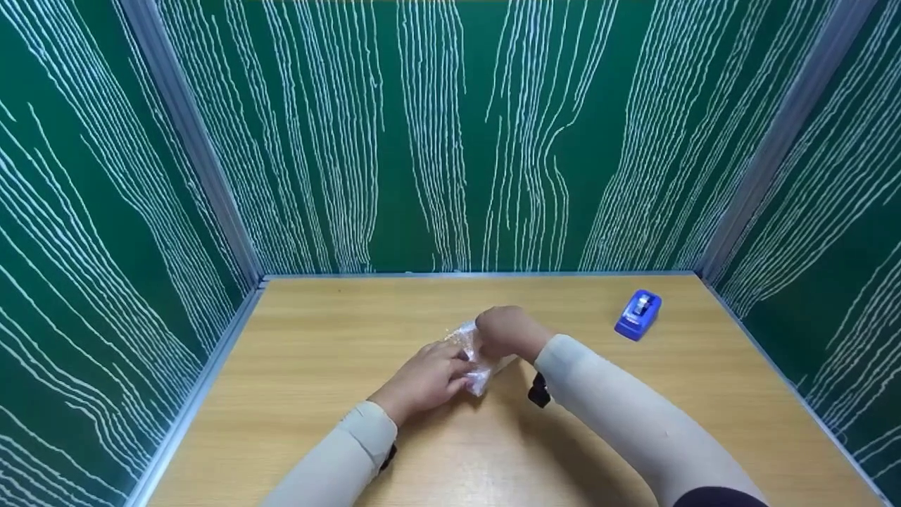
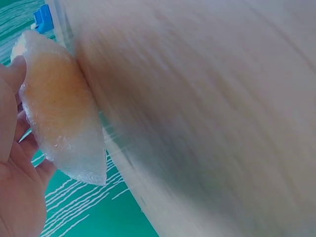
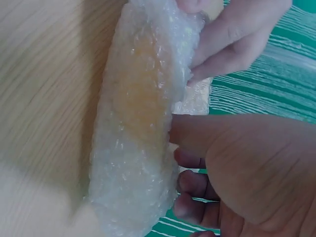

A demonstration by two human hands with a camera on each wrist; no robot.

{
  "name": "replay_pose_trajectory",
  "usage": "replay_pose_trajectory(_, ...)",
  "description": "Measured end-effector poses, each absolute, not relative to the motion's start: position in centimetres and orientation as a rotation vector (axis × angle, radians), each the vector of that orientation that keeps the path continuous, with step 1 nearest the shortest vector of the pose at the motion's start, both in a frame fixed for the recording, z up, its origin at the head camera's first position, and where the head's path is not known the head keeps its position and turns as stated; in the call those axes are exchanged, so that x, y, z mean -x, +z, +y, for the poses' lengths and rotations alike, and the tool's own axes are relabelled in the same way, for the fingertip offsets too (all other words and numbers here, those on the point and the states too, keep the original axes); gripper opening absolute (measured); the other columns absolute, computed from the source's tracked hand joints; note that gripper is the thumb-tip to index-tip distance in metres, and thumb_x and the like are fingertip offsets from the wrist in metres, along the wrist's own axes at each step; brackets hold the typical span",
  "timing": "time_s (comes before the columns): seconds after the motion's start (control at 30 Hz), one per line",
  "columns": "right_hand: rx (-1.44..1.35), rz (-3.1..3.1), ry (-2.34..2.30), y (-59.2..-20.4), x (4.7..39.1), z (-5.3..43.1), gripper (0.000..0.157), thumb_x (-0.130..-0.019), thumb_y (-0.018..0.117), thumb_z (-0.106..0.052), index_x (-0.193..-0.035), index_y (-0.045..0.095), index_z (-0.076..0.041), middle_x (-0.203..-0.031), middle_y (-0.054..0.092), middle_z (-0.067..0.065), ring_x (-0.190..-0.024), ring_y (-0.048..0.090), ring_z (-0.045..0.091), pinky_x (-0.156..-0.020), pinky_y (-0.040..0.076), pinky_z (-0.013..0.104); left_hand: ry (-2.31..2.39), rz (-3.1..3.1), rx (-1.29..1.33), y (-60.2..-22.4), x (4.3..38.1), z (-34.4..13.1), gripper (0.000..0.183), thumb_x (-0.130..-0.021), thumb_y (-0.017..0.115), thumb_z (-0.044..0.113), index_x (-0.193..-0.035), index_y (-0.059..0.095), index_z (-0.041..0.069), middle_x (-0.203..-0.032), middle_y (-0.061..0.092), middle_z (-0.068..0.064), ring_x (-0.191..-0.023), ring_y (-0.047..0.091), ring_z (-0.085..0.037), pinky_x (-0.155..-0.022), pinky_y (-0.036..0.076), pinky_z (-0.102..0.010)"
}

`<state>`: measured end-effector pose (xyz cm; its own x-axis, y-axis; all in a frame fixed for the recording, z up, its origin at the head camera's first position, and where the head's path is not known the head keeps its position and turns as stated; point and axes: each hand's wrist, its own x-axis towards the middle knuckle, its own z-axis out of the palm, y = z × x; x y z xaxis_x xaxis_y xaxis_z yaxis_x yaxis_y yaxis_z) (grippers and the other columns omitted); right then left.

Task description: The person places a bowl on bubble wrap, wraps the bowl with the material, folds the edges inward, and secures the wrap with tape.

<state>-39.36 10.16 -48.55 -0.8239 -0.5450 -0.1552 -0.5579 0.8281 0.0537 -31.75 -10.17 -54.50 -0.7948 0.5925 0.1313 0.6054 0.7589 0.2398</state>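
A bundle of clear bubble wrap (image 3: 133,163) with something orange showing through it lies low over the wooden table. My left hand (image 1: 431,377) holds it from the left; in the left wrist view its thumb is on the near face of the wrapped bundle (image 2: 61,103) and the fingers are behind. From the other side my right hand (image 3: 256,170) grips the wrap's edge, thumb against the bundle and fingertips curled behind. Between the hands in the head view only part of the crinkled wrap (image 1: 479,380) shows. What the orange thing inside is, I cannot tell.
A blue tape dispenser (image 1: 638,315) stands at the back right of the wooden table (image 1: 338,317). Green panels (image 1: 486,141) with wavy white lines close off the back and both sides. Dark straps with a black camera (image 1: 539,391) sit at the wrists.
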Motion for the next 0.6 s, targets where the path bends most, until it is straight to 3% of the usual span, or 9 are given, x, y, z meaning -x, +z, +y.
replay_pose_trajectory(0.37, 0.791, 2.921, -0.203, -49.8, 39.4, 11.4, 0.011, -0.092, 0.082, -0.008, -0.103, 0.078, -0.005, -0.093, 0.077, 0.013, -0.084, 0.069, 0.032, -0.092, 0.066, 0.052, -0.414, -2.928, 0.974, -54.3, 31.6, -10.1, 0.041, -0.116, 0.064, 0.046, -0.143, 0.080, 0.020, -0.151, 0.069, -0.001, -0.148, 0.061, -0.023, -0.138, 0.040, -0.047)
replay_pose_trajectory(0.5, 0.707, 2.896, -0.262, -49.8, 39.1, 11.6, 0.010, -0.102, 0.081, -0.018, -0.104, 0.078, -0.009, -0.094, 0.075, 0.009, -0.086, 0.067, 0.029, -0.093, 0.064, 0.049, -0.437, -2.940, 0.965, -54.3, 31.5, -10.0, 0.041, -0.116, 0.064, 0.045, -0.145, 0.080, 0.020, -0.151, 0.068, -0.002, -0.148, 0.060, -0.024, -0.138, 0.038, -0.047)
replay_pose_trajectory(0.6, 0.617, 2.869, -0.323, -49.8, 39.0, 11.6, 0.022, -0.106, 0.080, -0.033, -0.108, 0.078, -0.012, -0.096, 0.075, 0.006, -0.088, 0.067, 0.027, -0.095, 0.062, 0.048, -0.448, -2.941, 0.967, -54.3, 31.4, -9.9, 0.040, -0.116, 0.064, 0.044, -0.144, 0.080, 0.020, -0.150, 0.069, -0.001, -0.148, 0.060, -0.024, -0.139, 0.038, -0.047)
